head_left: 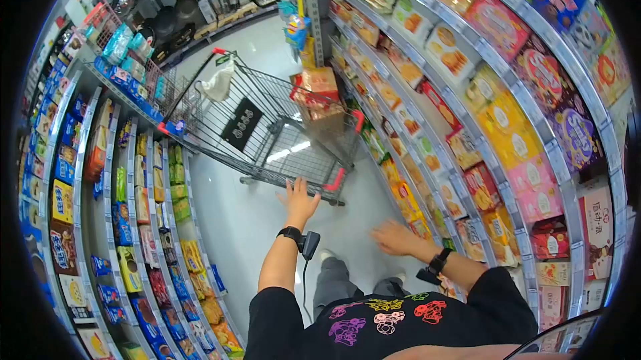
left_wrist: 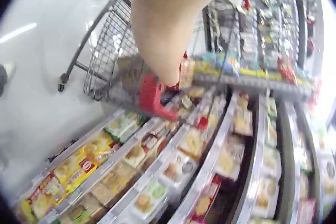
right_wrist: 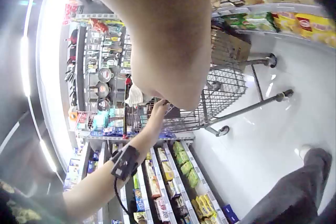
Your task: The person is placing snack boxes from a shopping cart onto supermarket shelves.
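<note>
A metal shopping cart (head_left: 230,159) stands across the aisle. My left hand (head_left: 298,203) is at its near side rim, fingers extended and spread on the rail; in the right wrist view the left hand (right_wrist: 157,112) also meets the cart. My right hand (head_left: 395,237), slightly blurred, is in the air right of the left one, fingers loosely bent, holding nothing. Inside the cart at its right end are a cardboard box (head_left: 327,119) and red packages (head_left: 314,86). A whitish cloth bag (head_left: 219,81) hangs by the handle end. Both wrist views show mostly skin, with fingertips hidden.
Shelves of packaged snacks rise on the left (head_left: 127,226) and right (head_left: 467,126). Pans (head_left: 177,16) hang on a far rack. Wire baskets with blue packs (head_left: 127,49) stand beyond the cart. Glossy floor (head_left: 230,220) lies between the shelves, with the person's shoes below.
</note>
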### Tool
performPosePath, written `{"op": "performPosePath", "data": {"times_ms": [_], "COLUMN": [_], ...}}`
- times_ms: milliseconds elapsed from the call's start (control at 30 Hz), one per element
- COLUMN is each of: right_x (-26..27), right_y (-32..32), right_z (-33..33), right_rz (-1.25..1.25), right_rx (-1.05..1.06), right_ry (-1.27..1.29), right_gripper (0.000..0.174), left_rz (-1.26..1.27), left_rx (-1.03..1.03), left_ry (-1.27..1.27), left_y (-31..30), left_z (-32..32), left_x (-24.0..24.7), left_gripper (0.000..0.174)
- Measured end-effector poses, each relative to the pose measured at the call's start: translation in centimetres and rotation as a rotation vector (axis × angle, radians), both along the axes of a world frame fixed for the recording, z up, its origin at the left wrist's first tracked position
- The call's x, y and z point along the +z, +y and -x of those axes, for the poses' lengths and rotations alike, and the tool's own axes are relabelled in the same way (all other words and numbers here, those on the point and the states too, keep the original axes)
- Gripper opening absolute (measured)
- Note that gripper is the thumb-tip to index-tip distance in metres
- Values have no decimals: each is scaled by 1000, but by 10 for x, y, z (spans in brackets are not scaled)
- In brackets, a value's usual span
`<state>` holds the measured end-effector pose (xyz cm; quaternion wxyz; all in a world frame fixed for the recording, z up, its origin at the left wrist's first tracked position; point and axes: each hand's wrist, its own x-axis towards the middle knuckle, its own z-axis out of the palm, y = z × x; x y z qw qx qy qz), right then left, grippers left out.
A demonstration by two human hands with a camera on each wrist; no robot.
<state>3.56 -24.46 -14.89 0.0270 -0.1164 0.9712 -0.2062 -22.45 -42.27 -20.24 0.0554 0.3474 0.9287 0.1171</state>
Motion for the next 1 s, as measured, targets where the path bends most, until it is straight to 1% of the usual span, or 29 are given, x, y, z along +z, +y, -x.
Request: {"op": "performPosePath", "data": {"times_ms": [33, 133, 200, 233, 267, 300, 333, 367, 433, 467, 533, 600, 667, 733, 767, 800, 833, 867, 900, 933, 967, 1000], "right_x": [-4, 6, 2, -7, -33, -72, -93, -89, -93, -94, -98, -90, -91, -94, -101, -106, -100, -98, -98, -100, -97, -91], "right_y": [-2, -11, -19, -23, -23, -22, -21, -20, -28, -26, -24, -19, -12, 16, 32, 43, 54, 62, 69, 78, 82, 89], "right_z": [31, 126, 176, 199, 217, 229, 238, 245, 249, 251, 251, 252, 256, 260, 259, 263, 267, 272, 279, 286, 297, 302], "right_rz": [-13, 29, 14, 14, -27, -67, -106, -207, -396, -381, -329, -292, -266, -265, -246, -232, -243, -275, -283, -312, -307, -314], "right_rx": [4, -136, -198, -234, -238, -241, -241, -190, -154, -122, -69, -38, 4, 76, 72, 85, 114, 164, 218, 259, 304, 342], "right_ry": [47, 216, 235, 249, 159, 67, -28, -251, -294, -306, -339, -335, -279, -197, -162, -118, -82, -119, -32, -48, -62, -80], "right_gripper": [51, 59, 61, 62, 62, 63, 63, 53, 33, 34, 34, 34, 34, 34, 34, 34, 35, 36, 36, 36, 36, 37], "left_rz": [57, 167, 135, 126, 132, 191, 250, 308, 320, 331, 432, 527, 569, 588, 590, 541, 558, 578, 615, 651, 692, 666], "left_rx": [18, -178, -127, -105, -80, -113, -144, -171, -154, -154, -209, -272, -315, -330, -314, -337, -345, -346, -354, -369, -411, -418], "left_ry": [-39, -45, -20, -3, 45, 34, 20, 7, 55, 68, 70, 51, 20, -121, -200, -192, -276, -370, -399, -429, -489, -491], "left_y": [-17, -36, -43, -49, -55, -61, -66, -69, -68, -61, -45, -46, -35, -21, -12, -6, 6, 11, 18, 26, 33, 33], "left_z": [17, 50, 72, 84, 97, 108, 118, 127, 127, 122, 120, 118, 125, 132, 134, 134, 136, 138, 142, 149, 155, 158], "left_x": [0, 10, 2, -1, -2, 2, 8, 14, 22, 22, 11, 12, 30, 30, 28, 23, 39, 54, 44, 33, 48, 42], "left_gripper": [66, 64, 63, 63, 61, 61, 61, 61, 59, 57, 53, 48, 43, 42, 42, 39, 36, 34, 31, 29, 31, 32]}}
